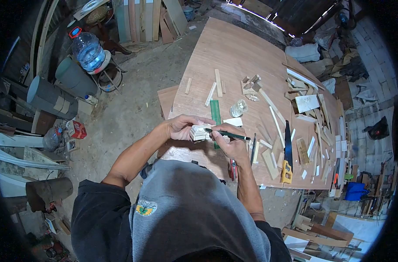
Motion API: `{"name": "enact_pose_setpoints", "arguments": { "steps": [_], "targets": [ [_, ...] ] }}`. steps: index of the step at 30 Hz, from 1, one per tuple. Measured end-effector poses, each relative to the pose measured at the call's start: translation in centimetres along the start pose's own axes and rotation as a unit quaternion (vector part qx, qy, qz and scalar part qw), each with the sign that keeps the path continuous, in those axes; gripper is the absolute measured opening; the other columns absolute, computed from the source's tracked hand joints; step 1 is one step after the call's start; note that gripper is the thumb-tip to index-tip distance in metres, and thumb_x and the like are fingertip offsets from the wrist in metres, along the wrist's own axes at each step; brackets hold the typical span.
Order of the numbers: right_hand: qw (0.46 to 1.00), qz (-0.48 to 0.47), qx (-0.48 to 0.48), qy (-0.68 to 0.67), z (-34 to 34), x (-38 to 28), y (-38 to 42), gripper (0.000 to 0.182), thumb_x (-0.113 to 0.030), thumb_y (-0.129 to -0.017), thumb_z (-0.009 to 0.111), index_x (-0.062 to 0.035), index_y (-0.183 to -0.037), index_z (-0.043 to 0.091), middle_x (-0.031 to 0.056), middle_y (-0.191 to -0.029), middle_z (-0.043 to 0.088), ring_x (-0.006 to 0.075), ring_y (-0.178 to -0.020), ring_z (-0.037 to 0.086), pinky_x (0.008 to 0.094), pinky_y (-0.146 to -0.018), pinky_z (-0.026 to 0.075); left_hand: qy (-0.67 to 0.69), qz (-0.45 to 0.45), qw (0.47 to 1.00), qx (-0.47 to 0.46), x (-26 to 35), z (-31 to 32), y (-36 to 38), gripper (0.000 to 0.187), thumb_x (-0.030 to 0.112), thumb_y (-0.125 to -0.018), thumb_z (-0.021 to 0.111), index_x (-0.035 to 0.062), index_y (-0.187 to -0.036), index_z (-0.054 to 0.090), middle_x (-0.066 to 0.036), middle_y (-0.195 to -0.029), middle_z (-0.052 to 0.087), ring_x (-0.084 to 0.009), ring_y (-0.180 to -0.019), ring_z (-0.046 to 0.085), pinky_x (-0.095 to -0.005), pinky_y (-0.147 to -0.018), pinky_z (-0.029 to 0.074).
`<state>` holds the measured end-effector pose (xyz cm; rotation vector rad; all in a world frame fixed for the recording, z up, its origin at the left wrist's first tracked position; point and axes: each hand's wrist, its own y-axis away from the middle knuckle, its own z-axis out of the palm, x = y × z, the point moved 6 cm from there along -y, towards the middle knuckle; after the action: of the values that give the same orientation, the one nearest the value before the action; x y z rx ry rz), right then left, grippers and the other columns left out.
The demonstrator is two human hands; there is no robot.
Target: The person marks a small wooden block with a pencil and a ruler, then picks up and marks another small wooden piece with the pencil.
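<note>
My left hand is closed around a small pale wooden block that looks stepped or layered, near the front edge of the table. My right hand grips a dark green pen, its tip at the block's right side. Beyond both hands, a green ruler lies on the board, partly hidden by them. Right of it stands a clear jar. A red tool rests below my right wrist.
On the brown tabletop lie a handsaw with a yellow handle, several wooden strips and a cluster of small blocks. Wood offcuts are heaped at right. A large water bottle stands on a stool to the left.
</note>
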<state>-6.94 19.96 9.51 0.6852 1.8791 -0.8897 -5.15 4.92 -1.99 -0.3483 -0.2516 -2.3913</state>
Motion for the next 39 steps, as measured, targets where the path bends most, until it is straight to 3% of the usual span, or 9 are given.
{"name": "enact_pose_setpoints", "arguments": {
  "steps": [1, 14, 25, 39],
  "targets": [
    [1.000, 0.019, -0.013, 0.000, 0.0, 0.2, 0.0, 0.013, -0.006, -0.085, 0.071, 0.0030, -0.093, 0.073, 0.0115, -0.087, 0.073, 0.0165, -0.076, 0.067, 0.0300, -0.072, 0.052, -0.003, -0.001, 1.000, 0.002, 0.0, 0.0, -0.1, 0.058, 0.012, -0.095, 0.053, -0.0044, -0.148, 0.037, -0.022, -0.130, 0.060, -0.0266, -0.112, 0.067, -0.0377, -0.089, 0.061],
    [0.998, 0.060, -0.012, -0.001, 0.1, 0.8, 0.3, 0.013, -0.008, -0.086, 0.071, 0.0024, -0.094, 0.073, 0.0115, -0.088, 0.074, 0.0169, -0.079, 0.068, 0.0298, -0.074, 0.053, 0.009, -0.001, 1.000, 0.012, -0.2, -0.5, -0.1, 0.058, 0.012, -0.095, 0.053, -0.0043, -0.148, 0.036, -0.023, -0.129, 0.060, -0.0282, -0.111, 0.068, -0.0376, -0.087, 0.062],
    [0.999, -0.020, -0.024, 0.010, 0.7, -0.1, 0.1, 0.013, -0.006, -0.085, 0.074, 0.0007, -0.096, 0.075, 0.0125, -0.088, 0.074, 0.0177, -0.078, 0.069, 0.0305, -0.071, 0.054, -0.001, 0.000, 1.000, 0.012, -0.4, -0.5, -0.4, 0.056, 0.012, -0.095, 0.054, -0.0047, -0.146, 0.038, -0.022, -0.127, 0.061, -0.0267, -0.108, 0.069, -0.0358, -0.086, 0.062],
    [0.999, 0.006, -0.037, 0.009, 1.1, 0.3, 0.0, 0.013, -0.002, -0.082, 0.074, 0.0009, -0.094, 0.075, 0.0112, -0.090, 0.075, 0.0176, -0.079, 0.070, 0.0296, -0.074, 0.054, 0.004, -0.003, 1.000, 0.014, -0.3, -0.3, -0.1, 0.057, 0.013, -0.095, 0.055, -0.0045, -0.146, 0.037, -0.023, -0.127, 0.061, -0.0270, -0.107, 0.069, -0.0372, -0.087, 0.062]
  ]
}}
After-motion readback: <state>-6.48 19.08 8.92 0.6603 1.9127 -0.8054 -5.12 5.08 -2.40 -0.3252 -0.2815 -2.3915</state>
